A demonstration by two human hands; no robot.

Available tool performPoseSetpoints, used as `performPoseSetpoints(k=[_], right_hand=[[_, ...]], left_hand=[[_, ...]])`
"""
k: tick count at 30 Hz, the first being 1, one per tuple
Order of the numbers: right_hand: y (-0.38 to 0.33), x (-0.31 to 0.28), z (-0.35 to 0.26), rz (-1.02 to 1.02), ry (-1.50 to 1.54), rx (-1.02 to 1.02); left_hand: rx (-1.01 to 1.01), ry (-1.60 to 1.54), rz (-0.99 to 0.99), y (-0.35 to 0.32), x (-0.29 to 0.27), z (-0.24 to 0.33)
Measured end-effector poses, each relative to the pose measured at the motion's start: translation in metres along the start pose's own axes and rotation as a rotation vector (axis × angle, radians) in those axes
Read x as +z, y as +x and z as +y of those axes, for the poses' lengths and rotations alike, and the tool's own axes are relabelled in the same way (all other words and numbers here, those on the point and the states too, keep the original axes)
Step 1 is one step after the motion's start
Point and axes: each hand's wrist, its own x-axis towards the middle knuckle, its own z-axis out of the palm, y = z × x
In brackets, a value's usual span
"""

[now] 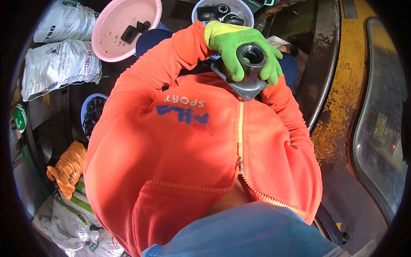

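Basically L hand (pixel 235 38), gloved, part-curled round blk flanged part (pixel 247 91); R hand hidden, state unclear.

Both arms (pixel 152 64) bend inward, the gloved left hand (pixel 235 40) curled in a grip, the right hand hidden.

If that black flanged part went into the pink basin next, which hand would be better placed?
Probably the left hand: it grips the black flanged part, and the pink basin lies on that side. The right hand isn't clearly visible.
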Motion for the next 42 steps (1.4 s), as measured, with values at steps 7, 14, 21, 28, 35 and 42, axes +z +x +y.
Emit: performPoseSetpoints(k=[7,14,21,28,35,42], right_hand=[[0.028,-0.004,0.002,0.315,0.18,0.115],[0.028,0.009,-0.011,0.536,0.558,0.267],[0.037,0.003,-0.018,0.366,0.094,0.187],[0.035,-0.006,-0.027,0.289,0.569,0.386],[0.034,-0.015,-0.029,0.107,0.284,0.191],[0.03,-0.012,-0.032,0.088,0.294,0.216]], left_hand=[[-0.162,0.392,0.497,-0.006,-0.005,0.02],[-0.088,0.966,0.886,0.002,0.029,0.011],[-0.07,0.763,0.978,0.008,0.036,0.024],[-0.056,0.421,0.891,-0.004,0.036,0.022],[-0.099,0.338,0.801,-0.01,0.032,0.024],[-0.124,0.282,0.732,-0.015,0.031,0.021]])
